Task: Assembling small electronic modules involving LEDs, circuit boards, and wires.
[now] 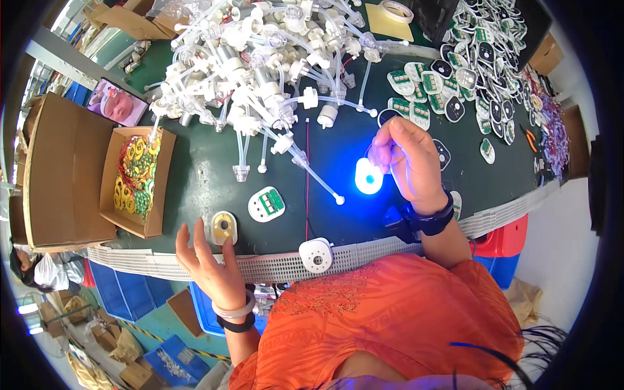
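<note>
A white oval housing (369, 184) glows bright blue on the green table, right of the middle. The fingertips of my right hand (416, 162) are pinched together at its upper right edge; glare hides what is between them. My left hand (211, 270) is at the near edge with its fingers apart, and the thumb touches or nearly touches a white oval housing with a yellow ring (224, 227). Beyond it lies a white cover with a green circuit board (267, 204). A white round-cornered device with a hole pattern (316, 255) rests at the front edge.
A large heap of white fittings with clear tubes (260, 71) covers the back. Many white covers with boards (468, 78) are piled at the right. On the left are a cardboard box of yellow rings and wires (138, 172), a taller carton (68, 169) and a phone (117, 103).
</note>
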Demonstrator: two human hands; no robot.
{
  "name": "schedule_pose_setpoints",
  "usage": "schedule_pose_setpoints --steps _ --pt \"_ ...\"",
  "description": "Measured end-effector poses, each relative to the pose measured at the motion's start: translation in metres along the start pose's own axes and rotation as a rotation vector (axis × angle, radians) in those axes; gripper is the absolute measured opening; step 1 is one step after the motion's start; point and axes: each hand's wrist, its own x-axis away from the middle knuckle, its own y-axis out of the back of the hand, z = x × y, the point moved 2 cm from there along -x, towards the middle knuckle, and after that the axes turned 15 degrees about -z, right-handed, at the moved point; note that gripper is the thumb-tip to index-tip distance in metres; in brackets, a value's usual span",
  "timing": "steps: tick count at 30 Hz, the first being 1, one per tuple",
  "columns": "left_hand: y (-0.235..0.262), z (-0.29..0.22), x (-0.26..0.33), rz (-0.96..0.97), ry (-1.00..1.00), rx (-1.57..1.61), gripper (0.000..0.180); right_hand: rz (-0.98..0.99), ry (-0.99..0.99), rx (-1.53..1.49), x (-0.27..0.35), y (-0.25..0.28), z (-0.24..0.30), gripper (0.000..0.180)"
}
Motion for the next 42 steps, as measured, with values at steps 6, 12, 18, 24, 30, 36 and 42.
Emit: schedule_pose_setpoints --steps 6,12,18,24,30,36,42 --pt "0.017 -0.037 0.003 0.490 -0.186 0.600 0.041 -0.006 -0.013 0.014 0.002 -0.005 -0.003 0.031" --pt "0.012 -0.028 0.018 0.457 -0.351 0.409 0.034 -0.011 -0.003 0.041 0.004 -0.005 -0.003 0.032" --pt "0.007 -0.021 0.015 0.552 -0.388 0.399 0.028 -0.008 -0.025 0.028 0.007 -0.004 0.003 0.033" --pt "0.017 -0.013 0.000 0.386 -0.524 0.211 0.033 0.002 0.049 -0.048 0.004 -0.001 0.023 0.033" --pt "-0.004 0.009 -0.010 0.355 -0.268 0.111 0.063 -0.057 0.148 0.098 0.026 0.020 0.047 0.031" --pt "-0.014 0.019 -0.018 0.416 -0.308 0.131 0.064 -0.049 0.179 0.093 0.033 0.044 0.054 0.031" --pt "0.003 0.033 -0.046 0.274 -0.372 -0.016 0.071 -0.073 0.246 0.109 0.040 0.060 0.071 0.033"
